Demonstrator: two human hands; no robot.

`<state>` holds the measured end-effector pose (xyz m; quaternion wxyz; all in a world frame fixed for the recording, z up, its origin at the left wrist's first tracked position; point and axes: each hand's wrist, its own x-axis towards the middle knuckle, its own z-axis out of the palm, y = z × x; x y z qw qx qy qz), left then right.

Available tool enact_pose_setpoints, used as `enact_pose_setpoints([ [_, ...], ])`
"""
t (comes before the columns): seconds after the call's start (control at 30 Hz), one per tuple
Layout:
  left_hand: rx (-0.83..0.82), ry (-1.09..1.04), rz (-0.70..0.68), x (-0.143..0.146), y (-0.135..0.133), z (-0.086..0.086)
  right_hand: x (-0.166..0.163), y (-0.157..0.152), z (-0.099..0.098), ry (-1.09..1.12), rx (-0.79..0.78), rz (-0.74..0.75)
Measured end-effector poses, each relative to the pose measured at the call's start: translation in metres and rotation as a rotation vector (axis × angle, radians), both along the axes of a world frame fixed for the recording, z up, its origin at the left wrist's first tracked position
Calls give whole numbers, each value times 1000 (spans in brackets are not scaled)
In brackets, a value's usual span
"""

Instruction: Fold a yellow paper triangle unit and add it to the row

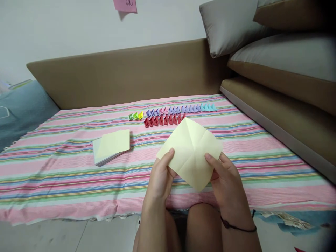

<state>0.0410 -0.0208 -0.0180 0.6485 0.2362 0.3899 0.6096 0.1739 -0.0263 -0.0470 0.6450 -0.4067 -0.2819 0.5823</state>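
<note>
A pale yellow square sheet of paper [193, 150] with crease lines is held up in front of me, turned like a diamond. My left hand [160, 176] pinches its left edge with the thumb on top. My right hand [224, 178] grips its lower right edge, thumb on the paper. A stack of pale yellow paper [111, 145] lies on the striped cloth to the left. Behind the sheet stand rows of small folded paper pieces: green and yellow ones [135, 115], purple and pink ones [173, 110], light blue ones [208, 107] and red ones [162, 120].
The striped pink cloth [65, 175] covers a low bed or bench with a brown padded backboard [126, 73]. Grey and brown cushions [278, 52] are piled at the right. A blue cushion [21, 108] lies at the far left. My knees show below.
</note>
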Motion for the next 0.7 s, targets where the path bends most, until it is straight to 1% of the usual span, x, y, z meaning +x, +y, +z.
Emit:
enact_pose_setpoints([
  [0.03, 10, 37, 18, 0, 1, -1, 0, 1, -1, -25, -14, -9],
  [0.1, 39, 140, 39, -3, 2, -3, 1, 4, -5, -123, -26, -93],
  [0.17, 77, 277, 40, -7, 3, -5, 3, 7, -9, -288, 20, -221],
  [0.2, 102, 351, 35, -10, 4, -6, 4, 8, -11, -371, 55, -262],
  [0.23, 127, 422, 23, -13, 4, -7, 6, 9, -12, -431, 85, -268],
  [0.3, 168, 541, -14, -19, 4, -8, 10, 8, -12, -434, 80, -187],
  [0.37, 197, 622, -46, -21, 4, -8, 14, 6, -9, -304, 14, -64],
  [0.43, 226, 647, -18, -19, 4, -6, 14, 2, -5, -179, -30, 7],
  [0.47, 248, 647, 36, -17, 4, -5, 14, 0, -3, -142, -36, -2],
  [0.53, 292, 666, 223, -11, 4, -1, 10, -2, -1, -120, -22, -104],
  [0.6, 303, 755, 422, -7, 3, 2, 6, -2, -1, -157, 16, -267],
  [0.63, 291, 808, 469, -5, 3, 2, 4, -1, -1, -193, 40, -344],
  [0.67, 268, 842, 459, -4, 3, 2, 1, -1, -2, -231, 69, -407],
  [0.7, 240, 841, 398, -4, 3, 2, -1, -1, -2, -266, 99, -451],
])
